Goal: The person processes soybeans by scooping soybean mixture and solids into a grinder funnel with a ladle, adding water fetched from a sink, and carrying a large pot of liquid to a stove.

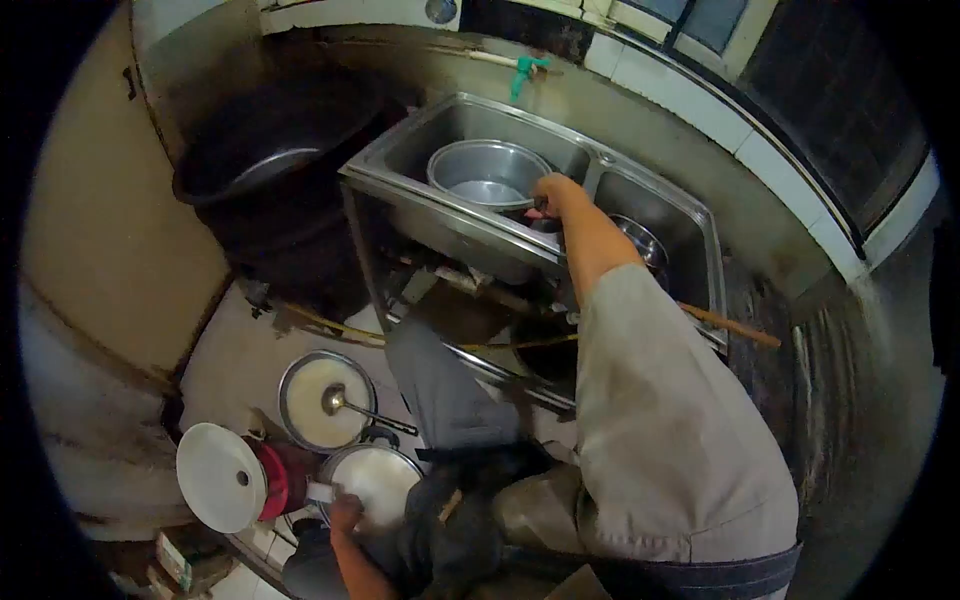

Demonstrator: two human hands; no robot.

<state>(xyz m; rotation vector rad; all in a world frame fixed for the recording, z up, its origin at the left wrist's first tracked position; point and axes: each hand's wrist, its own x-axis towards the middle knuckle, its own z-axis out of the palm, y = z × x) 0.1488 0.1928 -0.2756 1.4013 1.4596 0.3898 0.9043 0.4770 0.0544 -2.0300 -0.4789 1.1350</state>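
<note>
My right hand [548, 196] reaches over the front edge of the metal sink [455, 212], its fingers closed beside the rim of a round metal pot [488, 165] in the left basin. Something small, pink and dark shows under the fingers, too unclear to name. Low in the view, my left hand [346, 512] is closed at the end of a white handle [320, 492] on a red container [272, 478]. Beside this hand is a pan of white liquid [372, 484]. A second pan of pale liquid [318, 398] holds a metal ladle [334, 400].
A large black tub [285, 220] stands left of the sink. A white bowl [215, 470] tops the red container. In the right basin lies metal ware [645, 240]. A green tap [524, 72] is on the wall, and a wooden stick [735, 326] juts out at the sink's right.
</note>
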